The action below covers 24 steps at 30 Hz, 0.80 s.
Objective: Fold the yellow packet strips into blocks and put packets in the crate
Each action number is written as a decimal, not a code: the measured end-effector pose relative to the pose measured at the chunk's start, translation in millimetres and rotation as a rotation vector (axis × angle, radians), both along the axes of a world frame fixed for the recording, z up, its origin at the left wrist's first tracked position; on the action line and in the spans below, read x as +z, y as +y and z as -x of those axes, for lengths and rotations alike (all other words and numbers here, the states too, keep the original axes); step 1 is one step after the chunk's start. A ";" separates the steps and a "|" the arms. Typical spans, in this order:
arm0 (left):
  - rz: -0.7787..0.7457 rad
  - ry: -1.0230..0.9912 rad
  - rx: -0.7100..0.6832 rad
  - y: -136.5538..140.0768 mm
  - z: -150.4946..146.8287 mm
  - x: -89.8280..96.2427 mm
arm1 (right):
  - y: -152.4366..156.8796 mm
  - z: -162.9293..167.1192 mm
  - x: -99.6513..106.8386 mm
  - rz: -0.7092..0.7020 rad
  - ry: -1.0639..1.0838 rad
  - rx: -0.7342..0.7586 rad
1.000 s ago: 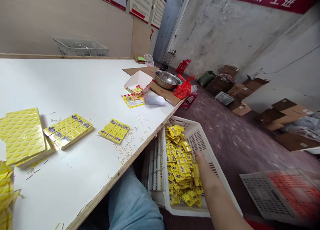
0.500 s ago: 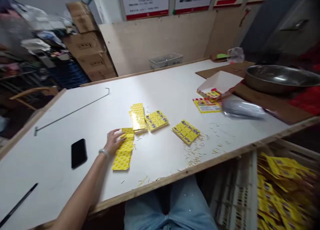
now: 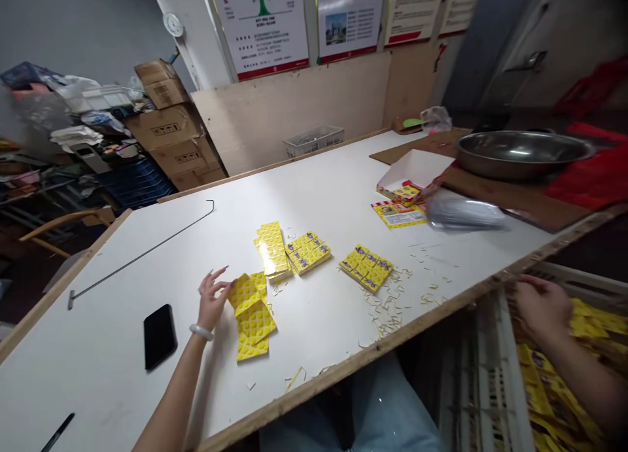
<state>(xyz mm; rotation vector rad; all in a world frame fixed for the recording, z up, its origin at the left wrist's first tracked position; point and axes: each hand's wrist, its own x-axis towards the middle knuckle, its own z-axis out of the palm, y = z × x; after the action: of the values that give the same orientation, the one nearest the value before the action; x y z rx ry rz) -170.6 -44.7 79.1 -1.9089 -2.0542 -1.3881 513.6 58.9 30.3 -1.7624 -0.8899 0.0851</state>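
Observation:
My left hand [image 3: 214, 299], with a pale bangle on the wrist, pinches the left edge of a yellow patterned card [image 3: 245, 294] between thumb and finger. Its other fingers are spread. The card is tilted up over more yellow cards [image 3: 253, 348] lying loosely overlapped on the table. At the right table edge, above a crate of yellow packets, my right hand [image 3: 542, 308] is blurred with its fingers curled; what they hold, if anything, is hidden. Nearby lie a fanned yellow stack [image 3: 273, 250] and two card stacks with purple print [image 3: 308, 251] [image 3: 366, 267].
A black phone [image 3: 159, 336] and a long thin hooked rod [image 3: 147, 252] lie at the left. Farther right are an open box [image 3: 417, 171], clear plastic sleeves [image 3: 464, 213] and a metal basin [image 3: 523, 154]. Paper scraps [image 3: 390, 305] litter the front; the crate [image 3: 495, 373] stands below.
My left hand has risen slightly off the yellow cards, tilting one up at its edge, and the cards have shifted. My right hand has come into view over the crate. The head view has moved.

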 end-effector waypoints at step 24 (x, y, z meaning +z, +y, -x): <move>0.146 0.014 -0.421 29.8 -186.1 -55.1 | -14.6 286.8 46.1 -0.007 -0.874 1.362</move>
<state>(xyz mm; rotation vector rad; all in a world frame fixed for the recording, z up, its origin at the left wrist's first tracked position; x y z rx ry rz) 15.5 -14.9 24.0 -2.5172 -1.8649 -1.3078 226.8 44.4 76.4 -0.8252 -2.5767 0.1883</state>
